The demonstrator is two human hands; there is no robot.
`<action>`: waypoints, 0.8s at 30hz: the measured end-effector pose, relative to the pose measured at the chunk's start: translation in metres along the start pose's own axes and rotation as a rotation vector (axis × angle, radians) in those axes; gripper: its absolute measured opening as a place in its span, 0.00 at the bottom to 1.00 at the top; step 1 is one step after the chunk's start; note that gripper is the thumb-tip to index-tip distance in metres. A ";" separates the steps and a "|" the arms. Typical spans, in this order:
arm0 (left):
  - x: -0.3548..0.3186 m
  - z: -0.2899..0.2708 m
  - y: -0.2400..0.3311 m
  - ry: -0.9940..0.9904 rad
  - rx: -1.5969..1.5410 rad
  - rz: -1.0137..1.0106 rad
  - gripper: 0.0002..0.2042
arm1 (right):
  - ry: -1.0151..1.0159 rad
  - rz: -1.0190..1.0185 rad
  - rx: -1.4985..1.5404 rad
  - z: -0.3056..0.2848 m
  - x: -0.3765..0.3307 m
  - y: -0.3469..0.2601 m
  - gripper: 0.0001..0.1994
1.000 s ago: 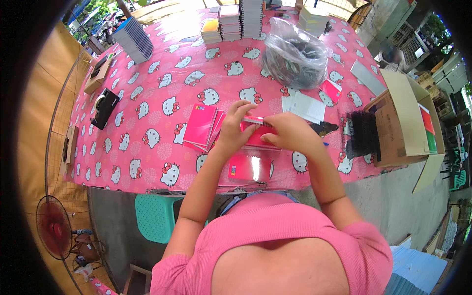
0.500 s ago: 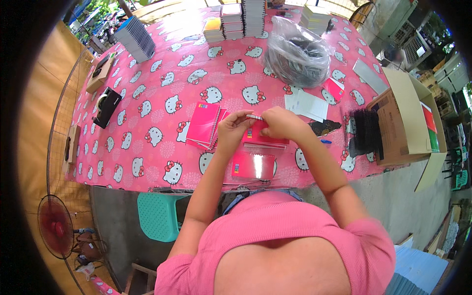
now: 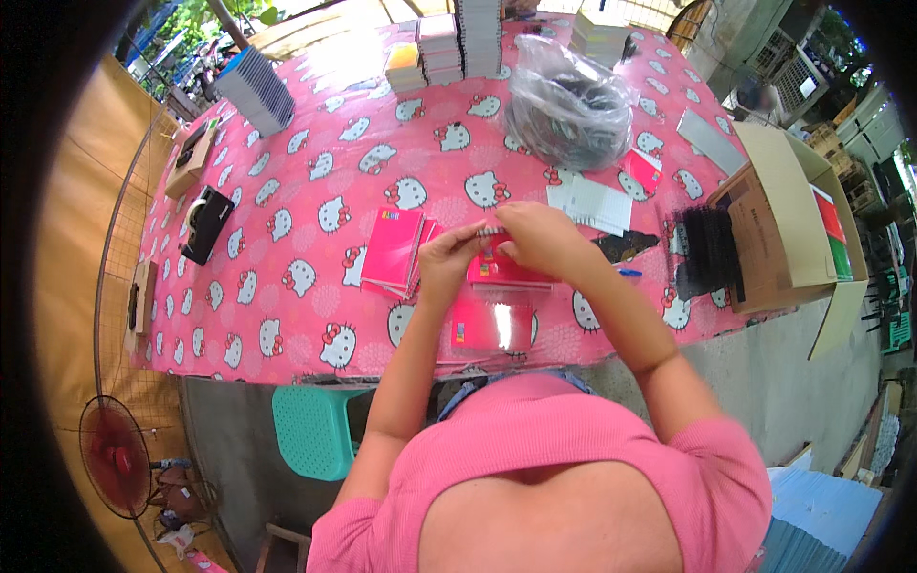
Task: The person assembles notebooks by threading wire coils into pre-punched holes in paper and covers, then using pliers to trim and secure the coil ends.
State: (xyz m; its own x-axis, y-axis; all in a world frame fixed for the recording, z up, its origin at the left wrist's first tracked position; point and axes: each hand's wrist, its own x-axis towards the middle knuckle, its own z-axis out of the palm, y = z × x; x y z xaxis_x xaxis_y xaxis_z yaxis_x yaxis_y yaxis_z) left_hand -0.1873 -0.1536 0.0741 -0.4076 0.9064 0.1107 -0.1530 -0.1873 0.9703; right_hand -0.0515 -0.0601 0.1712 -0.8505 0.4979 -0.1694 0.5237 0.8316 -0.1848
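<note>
My left hand [image 3: 449, 256] pinches the left end of the binding edge of a pink notebook [image 3: 485, 268] in front of me. My right hand [image 3: 537, 239] is closed over the same far edge, its fingers curled onto the cover. A short stretch of light spiral binding shows between the fingertips; the rest of it is hidden. This notebook lies on top of other pink ones. Nearer the table edge is another pink notebook [image 3: 478, 329] with a shiny cover. Left of my left hand stands a small uneven pile of pink notebooks [image 3: 393, 247].
Black binding coils [image 3: 709, 254] lie beside an open cardboard box [image 3: 772, 234] at the right. Loose white sheets [image 3: 592, 202], a blue pen [image 3: 629, 273] and a clear plastic bag [image 3: 571, 110] are beyond my right hand. A tape dispenser [image 3: 207, 224] sits left; notebook stacks [image 3: 256, 91] stand farther back.
Both hands stay at the notebook's binding edge, with the fingers slightly shifted and the right hand a little farther left. The whole view has tilted slightly.
</note>
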 end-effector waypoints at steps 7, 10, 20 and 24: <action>0.006 0.010 0.007 -0.062 -0.131 0.017 0.10 | 0.729 0.266 0.556 0.081 -0.107 0.075 0.21; 0.001 0.024 0.024 0.031 0.096 0.180 0.10 | 0.509 0.241 0.199 0.138 -0.138 0.102 0.26; -0.043 0.043 0.011 -0.111 0.459 0.462 0.10 | 0.618 0.063 0.590 0.073 -0.139 0.008 0.19; -0.039 0.050 0.018 -0.100 0.473 0.530 0.10 | 0.661 0.072 0.524 0.066 -0.128 -0.003 0.18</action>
State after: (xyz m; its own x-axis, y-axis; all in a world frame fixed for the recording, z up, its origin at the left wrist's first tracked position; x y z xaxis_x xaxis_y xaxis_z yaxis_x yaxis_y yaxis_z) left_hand -0.1295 -0.1740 0.0983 -0.2308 0.7734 0.5905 0.4587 -0.4487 0.7670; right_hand 0.0589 -0.1424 0.1294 -0.5826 0.7221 0.3729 0.3934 0.6521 -0.6481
